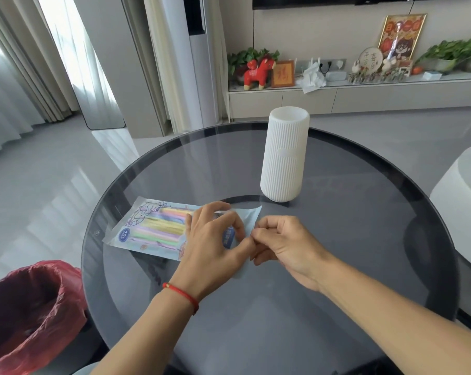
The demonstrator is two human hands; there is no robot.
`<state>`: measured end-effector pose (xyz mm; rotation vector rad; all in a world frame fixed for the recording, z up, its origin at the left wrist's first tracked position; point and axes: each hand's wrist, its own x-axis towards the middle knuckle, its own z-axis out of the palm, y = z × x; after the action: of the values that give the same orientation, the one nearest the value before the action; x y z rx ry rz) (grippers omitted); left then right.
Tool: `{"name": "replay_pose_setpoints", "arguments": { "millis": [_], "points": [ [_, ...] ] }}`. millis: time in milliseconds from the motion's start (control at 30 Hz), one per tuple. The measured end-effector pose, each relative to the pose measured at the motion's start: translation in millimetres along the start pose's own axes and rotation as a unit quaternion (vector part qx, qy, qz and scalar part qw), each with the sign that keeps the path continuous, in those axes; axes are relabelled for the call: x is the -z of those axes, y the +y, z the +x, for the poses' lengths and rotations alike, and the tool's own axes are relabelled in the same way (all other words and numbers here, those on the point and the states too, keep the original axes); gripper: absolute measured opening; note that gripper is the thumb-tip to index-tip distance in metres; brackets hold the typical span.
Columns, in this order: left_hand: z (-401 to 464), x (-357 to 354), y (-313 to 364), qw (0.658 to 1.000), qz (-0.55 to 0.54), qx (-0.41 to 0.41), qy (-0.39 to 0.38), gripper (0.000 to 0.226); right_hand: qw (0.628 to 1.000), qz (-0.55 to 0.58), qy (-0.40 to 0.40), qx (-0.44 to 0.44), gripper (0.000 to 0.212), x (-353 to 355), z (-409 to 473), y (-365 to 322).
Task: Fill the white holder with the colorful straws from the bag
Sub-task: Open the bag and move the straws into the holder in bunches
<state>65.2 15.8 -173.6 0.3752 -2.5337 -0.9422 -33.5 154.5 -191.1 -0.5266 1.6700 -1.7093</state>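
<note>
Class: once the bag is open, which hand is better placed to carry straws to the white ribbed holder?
Probably the right hand: it pinches the clear printed straw bag at its open end, nearer the white ribbed holder. The left hand steadies the bag.

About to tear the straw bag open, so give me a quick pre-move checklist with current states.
1. Both hands on the opening end: left hand and right hand pinch the right end of the bag: ok.
2. Bag opened: cannot tell, fingers cover the seal.
3. Straws inside the bag: ok.
4. White holder upright on the glass table, apart from the bag: ok.
5. Holder empty: cannot tell, interior hidden.
</note>
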Motion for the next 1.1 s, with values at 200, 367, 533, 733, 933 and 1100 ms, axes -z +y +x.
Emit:
{"name": "replay_pose_setpoints", "arguments": {
  "millis": [200, 367, 533, 733, 933, 1100],
  "points": [
    [-0.9, 2.0, 2.4, 0.994, 0.064, 0.036, -0.084, 0.013, 0.988, -0.156, 0.003, 0.011, 0.012, 3.0, 3.1, 3.3],
    [-7.1, -6.1, 11.1, 0.982, 0.164, -0.025, -0.085, 0.021, 0.987, -0.160, -0.021, 0.020, 0.010, 1.4, 3.2, 2.4],
    [-5.3, -8.8, 19.9, 0.990, 0.125, -0.018, -0.059, 0.022, 0.989, -0.148, 0.010, 0.000, 0.019, 0.4, 6.0, -0.3],
    [1.7, 7.7, 6.7, 0.995, 0.093, -0.024, -0.010, 0.019, 0.929, -0.361, 0.079, -0.012, 0.026, 1.8, 3.5, 0.0],
    [0.0, 5.0, 6.1, 0.996, 0.083, -0.042, -0.011, 0.024, 0.806, -0.498, 0.138, 0.289, 0.030, -13.3, 1.1, 1.3],
    [2.4, 18.7, -15.8, 0.966, 0.168, -0.098, -0.169, 0.064, 0.761, -0.518, 0.151, 0.360, 0.016, 2.1, 11.1, -1.8]
  ]
}}
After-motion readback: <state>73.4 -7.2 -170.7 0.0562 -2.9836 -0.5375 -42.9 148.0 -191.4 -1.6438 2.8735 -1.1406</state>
